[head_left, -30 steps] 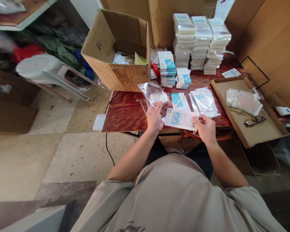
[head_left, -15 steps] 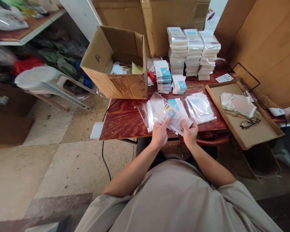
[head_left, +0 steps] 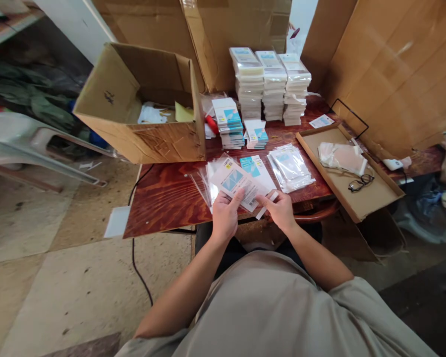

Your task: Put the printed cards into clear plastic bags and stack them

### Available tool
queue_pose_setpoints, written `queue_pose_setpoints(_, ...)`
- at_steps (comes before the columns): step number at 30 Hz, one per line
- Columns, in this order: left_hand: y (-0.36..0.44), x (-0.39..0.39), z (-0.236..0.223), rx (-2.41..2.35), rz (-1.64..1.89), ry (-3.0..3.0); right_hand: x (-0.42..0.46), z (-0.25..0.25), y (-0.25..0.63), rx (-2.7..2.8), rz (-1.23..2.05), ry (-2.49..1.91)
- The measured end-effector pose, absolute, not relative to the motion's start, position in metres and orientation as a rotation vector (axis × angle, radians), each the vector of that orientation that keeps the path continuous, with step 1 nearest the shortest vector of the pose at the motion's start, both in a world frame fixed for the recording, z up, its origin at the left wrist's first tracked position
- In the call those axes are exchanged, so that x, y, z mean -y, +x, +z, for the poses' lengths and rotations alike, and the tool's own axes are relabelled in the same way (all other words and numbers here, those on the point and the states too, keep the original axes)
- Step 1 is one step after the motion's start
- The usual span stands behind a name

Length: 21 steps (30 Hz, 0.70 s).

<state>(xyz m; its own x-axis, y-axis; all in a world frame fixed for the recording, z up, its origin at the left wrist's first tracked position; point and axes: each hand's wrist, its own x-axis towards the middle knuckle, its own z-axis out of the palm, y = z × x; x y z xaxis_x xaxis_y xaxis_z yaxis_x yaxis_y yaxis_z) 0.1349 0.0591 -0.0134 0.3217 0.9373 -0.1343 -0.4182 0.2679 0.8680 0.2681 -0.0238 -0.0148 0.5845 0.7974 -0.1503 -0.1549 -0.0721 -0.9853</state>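
Note:
My left hand [head_left: 224, 218] and my right hand [head_left: 278, 210] both grip a white printed card pack in a clear plastic sleeve [head_left: 235, 182], held just above the front edge of the red-brown wooden table [head_left: 163, 198]. The left thumb presses on the pack's near edge; the right fingers pinch its lower right corner. Under it lie several empty clear sleeves [head_left: 205, 181] and a blue-and-white card [head_left: 253, 166].
A pile of sleeved packs [head_left: 290, 167] lies to the right. Short stacks [head_left: 227, 121] and tall stacks [head_left: 269, 84] stand behind. An open cardboard box [head_left: 134, 104] sits at the left; a cardboard tray [head_left: 371, 196] holds glasses [head_left: 360, 183].
The card in my right hand and the sleeve in my left have come together; the card now sits in the sleeve, held by both hands. The view swung rightward.

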Motion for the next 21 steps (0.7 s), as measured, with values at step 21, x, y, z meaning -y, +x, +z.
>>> queue_pose_setpoints(21, 0.114, -0.135, -0.027, -1.66, 0.603, 2.109, 0.01, -0.015, 0.422, 0.902, -0.076, -2.23)
